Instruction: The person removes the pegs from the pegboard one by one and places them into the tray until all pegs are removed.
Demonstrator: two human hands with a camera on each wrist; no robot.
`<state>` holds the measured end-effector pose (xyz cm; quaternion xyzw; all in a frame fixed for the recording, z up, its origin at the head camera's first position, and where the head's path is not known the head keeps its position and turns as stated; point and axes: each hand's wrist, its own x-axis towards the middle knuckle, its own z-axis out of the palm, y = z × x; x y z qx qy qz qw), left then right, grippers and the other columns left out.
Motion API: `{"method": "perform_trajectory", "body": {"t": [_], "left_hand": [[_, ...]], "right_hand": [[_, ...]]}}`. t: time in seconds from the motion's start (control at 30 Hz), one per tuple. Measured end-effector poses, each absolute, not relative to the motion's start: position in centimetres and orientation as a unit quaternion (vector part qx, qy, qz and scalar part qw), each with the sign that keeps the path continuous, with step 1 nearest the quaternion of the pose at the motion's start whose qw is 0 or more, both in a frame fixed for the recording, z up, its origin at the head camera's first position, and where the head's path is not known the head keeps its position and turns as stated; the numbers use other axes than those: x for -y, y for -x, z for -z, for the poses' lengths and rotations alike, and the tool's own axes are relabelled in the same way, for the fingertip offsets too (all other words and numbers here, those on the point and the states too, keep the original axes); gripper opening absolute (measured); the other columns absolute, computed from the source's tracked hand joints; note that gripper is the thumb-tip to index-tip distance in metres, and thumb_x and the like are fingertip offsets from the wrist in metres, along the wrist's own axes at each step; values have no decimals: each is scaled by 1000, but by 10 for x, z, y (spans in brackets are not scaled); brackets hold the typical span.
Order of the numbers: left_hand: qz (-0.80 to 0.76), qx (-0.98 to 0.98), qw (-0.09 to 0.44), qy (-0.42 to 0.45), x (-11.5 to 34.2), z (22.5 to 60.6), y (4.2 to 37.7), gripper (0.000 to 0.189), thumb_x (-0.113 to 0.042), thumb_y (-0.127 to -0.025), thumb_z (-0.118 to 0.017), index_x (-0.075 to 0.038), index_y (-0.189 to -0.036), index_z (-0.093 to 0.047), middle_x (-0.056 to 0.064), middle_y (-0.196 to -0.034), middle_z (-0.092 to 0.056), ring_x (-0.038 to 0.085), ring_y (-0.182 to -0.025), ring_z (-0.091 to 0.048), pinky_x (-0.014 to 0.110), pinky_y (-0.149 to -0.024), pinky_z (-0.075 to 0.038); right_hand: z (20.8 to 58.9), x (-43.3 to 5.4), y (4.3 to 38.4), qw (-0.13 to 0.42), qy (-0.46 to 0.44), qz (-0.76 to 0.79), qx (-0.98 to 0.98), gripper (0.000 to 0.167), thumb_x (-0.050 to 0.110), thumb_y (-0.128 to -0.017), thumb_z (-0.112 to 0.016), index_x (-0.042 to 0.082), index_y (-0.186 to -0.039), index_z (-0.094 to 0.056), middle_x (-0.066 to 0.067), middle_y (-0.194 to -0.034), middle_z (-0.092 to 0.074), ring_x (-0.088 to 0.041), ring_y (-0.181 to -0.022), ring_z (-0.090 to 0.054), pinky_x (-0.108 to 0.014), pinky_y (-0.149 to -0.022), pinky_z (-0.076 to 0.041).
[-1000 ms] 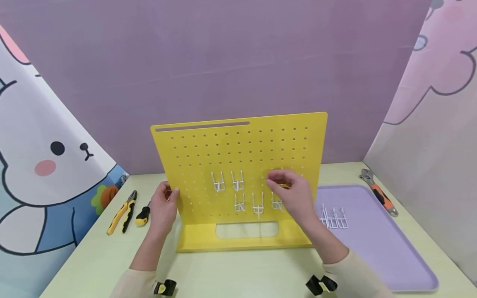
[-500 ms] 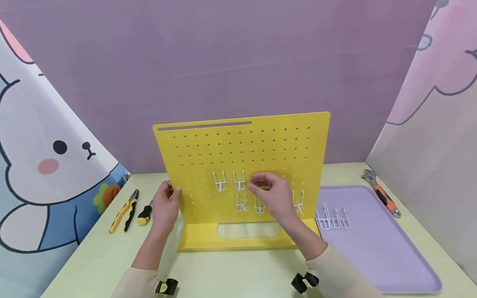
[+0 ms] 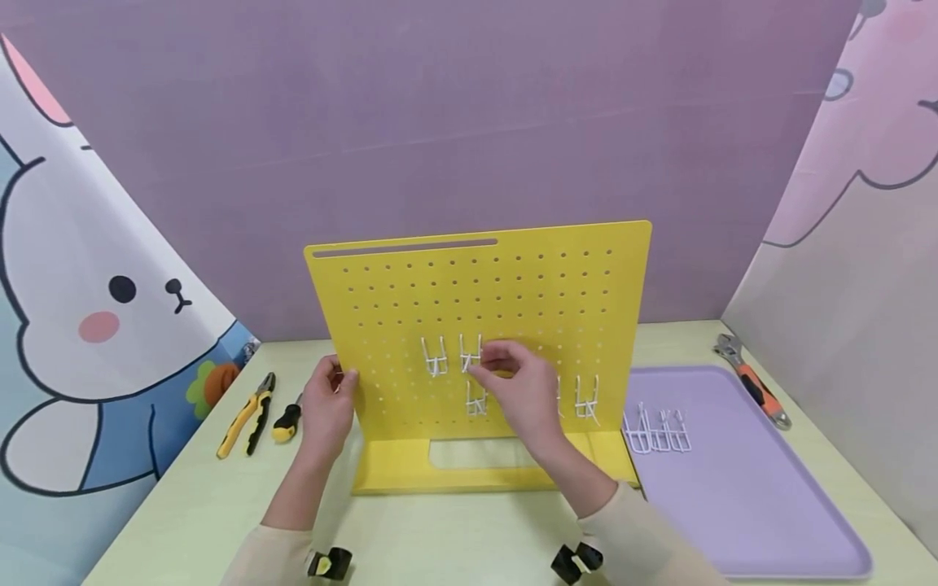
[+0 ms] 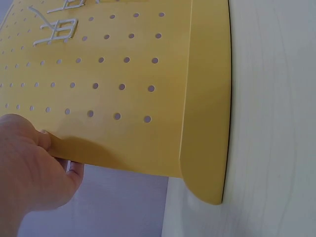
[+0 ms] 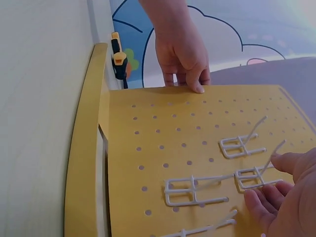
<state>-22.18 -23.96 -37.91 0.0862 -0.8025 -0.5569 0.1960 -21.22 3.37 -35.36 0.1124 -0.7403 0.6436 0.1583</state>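
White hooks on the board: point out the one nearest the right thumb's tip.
The upper row's right hook; the left one and lower row sit farther away.

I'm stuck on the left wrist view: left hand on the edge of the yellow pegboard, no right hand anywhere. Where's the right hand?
Observer: The right hand is at the right-hand white hook of the pegboard's upper pair; whether it grips it, I can't tell.
Operator: Okay, and what's to the right of the board?
Observer: A purple tray with more white wire hooks on it.
Operator: Any tools over on the left?
Observer: Yes, yellow-and-black pliers and a screwdriver lie on the table there.
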Motion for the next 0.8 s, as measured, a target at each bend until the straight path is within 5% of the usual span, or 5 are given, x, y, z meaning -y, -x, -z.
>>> {"method": "perform_trajectory", "body": {"t": [0.23, 0.53, 0.8], "left_hand": [[556, 803, 195, -93, 239, 377, 221, 24, -7, -106, -50, -1, -129, -54, 15, -122, -56, 26, -114, -51, 34, -96, -48], [560, 801, 195, -86, 238, 378, 220, 23, -6, -106, -51, -1, -128, -54, 15, -119, -56, 25, -110, -50, 17, -83, -47], [564, 799, 193, -83, 239, 378, 220, 24, -7, -106, -50, 0, -129, -53, 15, -119, -55, 24, -109, -50, 15, -81, -47]], "right_hand": [[352, -30, 211, 167, -103, -650, 734, 27, 9, -82, -84, 8, -107, -74, -1, -98, -72, -17, -91, -68, -26, -78, -58], [352, -29, 219, 123, -86, -695, 703, 18, 1, -87, -78, 3, -104, -75, -9, -94, -74, -25, -81, -70, -36, -72, -61], [353, -29, 222, 99, -78, -722, 681, 16, -2, -88, -76, 1, -104, -76, -13, -96, -74, -28, -82, -71, -36, -72, -61]]}}
